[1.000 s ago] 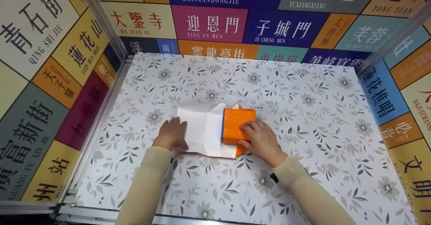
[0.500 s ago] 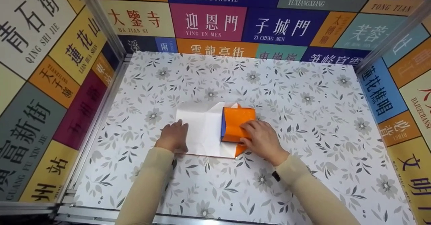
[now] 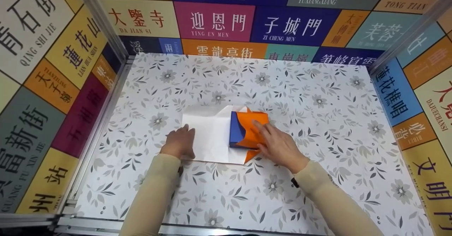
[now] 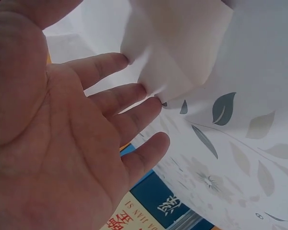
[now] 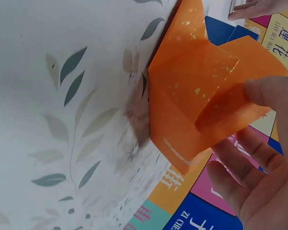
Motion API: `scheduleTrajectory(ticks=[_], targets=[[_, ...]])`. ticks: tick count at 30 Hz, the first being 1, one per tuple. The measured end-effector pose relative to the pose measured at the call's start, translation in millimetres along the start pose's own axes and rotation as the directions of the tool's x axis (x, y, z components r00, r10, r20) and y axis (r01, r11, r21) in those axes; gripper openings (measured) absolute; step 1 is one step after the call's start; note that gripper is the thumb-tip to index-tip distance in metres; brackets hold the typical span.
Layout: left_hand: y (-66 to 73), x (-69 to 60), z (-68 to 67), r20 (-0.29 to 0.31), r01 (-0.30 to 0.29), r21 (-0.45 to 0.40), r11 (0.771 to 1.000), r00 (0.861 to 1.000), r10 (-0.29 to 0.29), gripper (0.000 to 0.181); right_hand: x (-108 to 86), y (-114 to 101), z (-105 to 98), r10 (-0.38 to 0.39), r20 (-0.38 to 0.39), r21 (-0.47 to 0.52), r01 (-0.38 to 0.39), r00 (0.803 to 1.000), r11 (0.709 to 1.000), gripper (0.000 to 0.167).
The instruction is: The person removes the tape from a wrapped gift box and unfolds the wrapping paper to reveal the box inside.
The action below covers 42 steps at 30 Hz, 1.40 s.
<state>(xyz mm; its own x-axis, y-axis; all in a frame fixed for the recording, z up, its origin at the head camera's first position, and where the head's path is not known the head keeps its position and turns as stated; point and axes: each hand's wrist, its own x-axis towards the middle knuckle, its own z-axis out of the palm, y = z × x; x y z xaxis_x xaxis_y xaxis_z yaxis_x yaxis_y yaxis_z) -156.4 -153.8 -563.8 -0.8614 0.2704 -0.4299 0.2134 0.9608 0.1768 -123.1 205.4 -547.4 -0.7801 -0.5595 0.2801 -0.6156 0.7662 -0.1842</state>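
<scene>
A blue box [image 3: 236,131] sits on a sheet of wrapping paper [image 3: 209,137], white on its upper face. The sheet's orange side, gold-flecked in the right wrist view, folds over the box's right part as a flap [image 5: 213,86]. My right hand [image 3: 280,146] holds this bulging flap between thumb and fingers. At the sheet's left edge rests my left hand [image 3: 179,142]; its fingers [image 4: 129,103] are extended in the left wrist view, their tips touching the white paper. The flap hides the box's right end.
The table [image 3: 317,123] has a white cover with grey leaves and flowers. Metal frame rails [image 3: 106,17] and colourful sign-printed panels [image 3: 212,22] bound it at the back and both sides.
My right hand has drawn the orange flap rightward and up off the box, so more of the blue top shows. My left hand stays at the paper's left edge.
</scene>
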Motion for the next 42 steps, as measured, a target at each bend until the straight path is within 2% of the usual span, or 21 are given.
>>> scheduleTrajectory(ticks=[6,10,12,15,20,24,29,33,37,39,42], targets=[[0.5,1.0,-0.7,0.019,0.018,0.006,1.000,1.000,-0.018,0.100,-1.7,2.7,-1.9,-0.109,-0.025,-0.055,0.107,0.994,0.993,0.088],[-0.1,1.1,0.6,-0.003,0.002,-0.001,1.000,1.000,-0.002,0.099,-5.7,6.0,-4.8,-0.116,-0.020,-0.078,0.114,0.993,0.990,0.079],[-0.1,0.8,0.2,-0.015,-0.006,-0.009,1.000,1.000,0.006,0.098,-7.4,8.5,-7.8,-0.096,-0.025,-0.074,0.094,0.995,0.993,0.069],[-0.7,0.9,-1.1,-0.012,-0.006,-0.021,1.000,1.000,0.005,0.099,-9.2,13.7,-14.1,-0.071,-0.071,-0.068,0.066,0.995,0.995,0.052],[-3.1,2.5,-0.7,-0.001,0.006,-0.034,0.999,1.000,-0.006,0.101,-13.5,23.6,-25.7,0.001,-0.216,-0.046,-0.011,0.976,0.999,0.028],[-3.4,2.6,-0.2,0.000,0.007,-0.050,0.999,1.000,-0.007,0.102,-20.7,31.0,-31.8,0.092,-0.275,-0.027,-0.104,0.957,0.994,0.022],[-3.8,1.6,0.0,-0.003,-0.001,-0.068,0.998,1.000,0.001,0.103,-30.3,41.2,-40.8,0.193,-0.294,-0.022,-0.209,0.936,0.978,0.020],[-4.1,1.0,-0.3,0.000,-0.005,-0.061,0.998,1.000,0.005,0.103,-37.4,49.5,-52.1,0.325,-0.226,0.008,-0.331,0.919,0.943,0.021],[-4.6,1.7,0.3,0.002,-0.005,-0.045,0.999,1.000,0.005,0.103,-43.6,57.8,-67.7,0.462,-0.038,0.017,-0.462,0.886,0.887,0.030],[-5.0,2.5,1.1,0.004,-0.004,-0.041,0.999,1.000,0.004,0.103,-46.8,62.3,-75.2,0.514,0.083,0.006,-0.516,0.854,0.856,0.036],[-5.2,3.7,2.5,0.006,-0.008,-0.036,0.999,1.000,0.008,0.102,-52.0,69.3,-83.3,0.559,0.246,-0.025,-0.572,0.792,0.820,0.045]])
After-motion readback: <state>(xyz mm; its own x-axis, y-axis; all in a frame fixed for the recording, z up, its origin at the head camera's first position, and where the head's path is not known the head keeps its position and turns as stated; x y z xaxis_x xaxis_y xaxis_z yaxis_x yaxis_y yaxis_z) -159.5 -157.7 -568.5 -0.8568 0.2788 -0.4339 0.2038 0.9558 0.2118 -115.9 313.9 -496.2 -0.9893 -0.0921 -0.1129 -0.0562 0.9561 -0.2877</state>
